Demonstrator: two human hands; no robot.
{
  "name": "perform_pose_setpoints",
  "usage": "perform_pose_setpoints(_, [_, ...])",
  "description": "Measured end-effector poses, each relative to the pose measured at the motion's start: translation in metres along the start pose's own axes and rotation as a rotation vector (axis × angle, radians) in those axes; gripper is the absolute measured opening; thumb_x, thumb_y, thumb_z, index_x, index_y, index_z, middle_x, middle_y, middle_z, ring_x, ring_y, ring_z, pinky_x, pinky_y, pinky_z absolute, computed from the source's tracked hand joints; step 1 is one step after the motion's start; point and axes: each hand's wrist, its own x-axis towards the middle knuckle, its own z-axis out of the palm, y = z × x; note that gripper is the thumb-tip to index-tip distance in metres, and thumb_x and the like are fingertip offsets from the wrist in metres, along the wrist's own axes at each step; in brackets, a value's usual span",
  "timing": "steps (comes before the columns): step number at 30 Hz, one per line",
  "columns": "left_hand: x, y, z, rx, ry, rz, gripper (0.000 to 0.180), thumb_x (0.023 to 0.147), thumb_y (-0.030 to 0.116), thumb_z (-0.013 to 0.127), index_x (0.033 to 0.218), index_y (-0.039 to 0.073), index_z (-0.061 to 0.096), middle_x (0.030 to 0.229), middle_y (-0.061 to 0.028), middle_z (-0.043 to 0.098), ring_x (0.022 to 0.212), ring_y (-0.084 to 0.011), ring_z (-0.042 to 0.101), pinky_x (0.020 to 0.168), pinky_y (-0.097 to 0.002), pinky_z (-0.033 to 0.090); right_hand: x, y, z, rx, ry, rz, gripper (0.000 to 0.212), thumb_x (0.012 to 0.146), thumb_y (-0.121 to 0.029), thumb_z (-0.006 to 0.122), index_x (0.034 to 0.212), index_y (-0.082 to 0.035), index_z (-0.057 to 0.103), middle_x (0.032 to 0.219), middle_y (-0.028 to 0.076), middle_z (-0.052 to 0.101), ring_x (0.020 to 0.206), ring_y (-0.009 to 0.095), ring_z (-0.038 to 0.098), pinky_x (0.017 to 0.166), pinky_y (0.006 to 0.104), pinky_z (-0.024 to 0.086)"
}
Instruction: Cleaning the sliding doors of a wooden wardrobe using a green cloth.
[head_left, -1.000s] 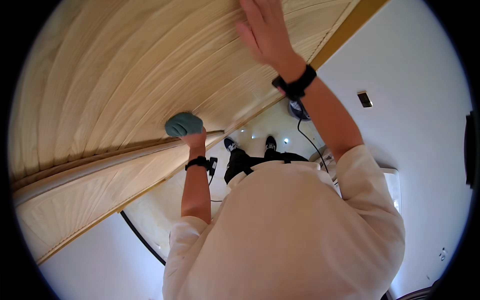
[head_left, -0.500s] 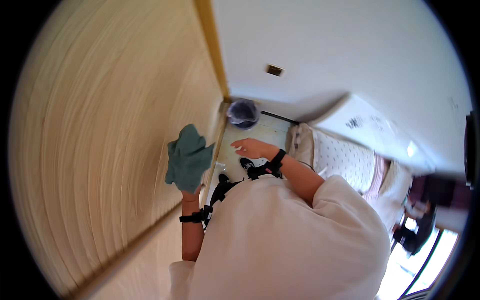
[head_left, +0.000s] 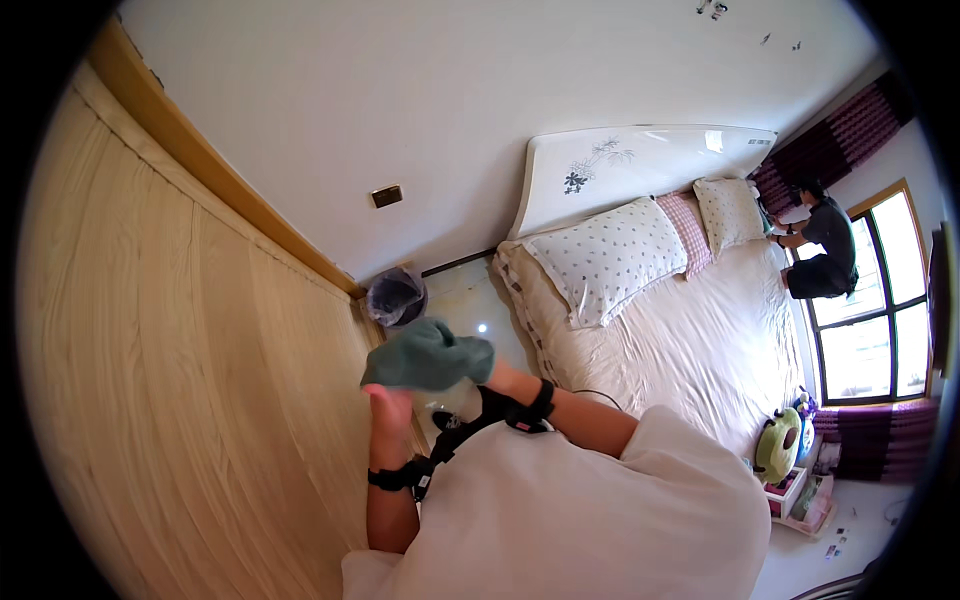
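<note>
A dark green cloth [head_left: 425, 358] is bunched up in front of my body, near the wooden panel. My left hand [head_left: 388, 402] holds its left end from below, with the thumb showing and the other fingers under the cloth. At the cloth's other end is my right hand [head_left: 497, 372]. It touches the cloth, but its fingers are hidden behind the fabric, so their grip does not show. Black straps circle both of my wrists.
A tall wooden panel [head_left: 210, 350] stands close on my left. A lined bin [head_left: 396, 298] sits in the corner by the wall. To the right is a bed [head_left: 680, 345] with pillows. Another person [head_left: 825, 240] bends beside its far side, near a window [head_left: 875, 300].
My view has swung right, bringing more of the bed and the window into sight. My right hand, apart and bare before, has come to the cloth that my left hand holds.
</note>
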Motion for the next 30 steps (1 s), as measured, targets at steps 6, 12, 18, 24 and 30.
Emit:
perform_pose_setpoints(6, [0.009,-0.028,0.020,-0.029,0.130,-0.348,0.049,0.106,0.040,0.047,0.136,0.002,0.052,0.134,-0.0096,0.060,0.121,-0.0235,0.058,0.103,-0.0409,0.046,-0.047,-0.015,-0.051,0.572,0.164,0.028,0.035,0.099,-0.012,0.055,0.132,0.000,0.058,0.132,0.013,0.062,0.121,0.023,0.057,0.102,0.0380,0.046])
perform_pose_setpoints(12, [0.047,-0.033,0.047,0.119,0.399,-0.418,0.031,0.107,0.030,0.050,0.113,0.003,0.062,0.104,-0.0024,0.067,0.092,-0.0117,0.061,0.083,-0.0275,0.049,-0.016,-0.031,-0.120,-0.787,-0.173,-0.123,0.023,0.096,-0.011,0.057,0.117,-0.004,0.065,0.118,0.010,0.068,0.111,0.023,0.061,0.096,0.0404,0.049])
perform_pose_setpoints(18, [0.067,-0.028,0.081,0.611,0.622,-0.452,0.031,0.103,0.033,0.059,0.115,0.004,0.061,0.104,-0.0021,0.066,0.092,-0.0092,0.058,0.083,-0.0252,0.047,0.032,-0.022,-0.165,0.076,-0.050,0.146,0.027,0.099,-0.022,0.058,0.113,0.000,0.064,0.111,0.012,0.069,0.100,0.026,0.066,0.076,0.0383,0.055])
perform_pose_setpoints(24, [0.038,-0.036,0.118,1.004,0.558,-0.273,0.050,0.094,0.030,0.072,0.129,-0.001,0.054,0.116,-0.0151,0.065,0.108,-0.0232,0.061,0.093,-0.0369,0.048,0.090,-0.036,-0.149,0.570,-0.347,0.452,0.056,0.101,-0.042,0.051,0.139,0.000,0.046,0.130,0.020,0.061,0.114,0.035,0.065,0.088,0.0467,0.057])
perform_pose_setpoints(30, [-0.030,-0.045,0.126,1.061,0.794,-0.219,0.044,0.095,0.028,0.070,0.128,0.002,0.056,0.105,-0.0101,0.064,0.096,-0.0180,0.059,0.086,-0.0325,0.049,0.113,-0.073,-0.105,0.621,-0.846,0.643,0.067,0.097,-0.047,0.057,0.146,-0.004,0.044,0.140,0.017,0.057,0.121,0.036,0.061,0.102,0.0499,0.048])
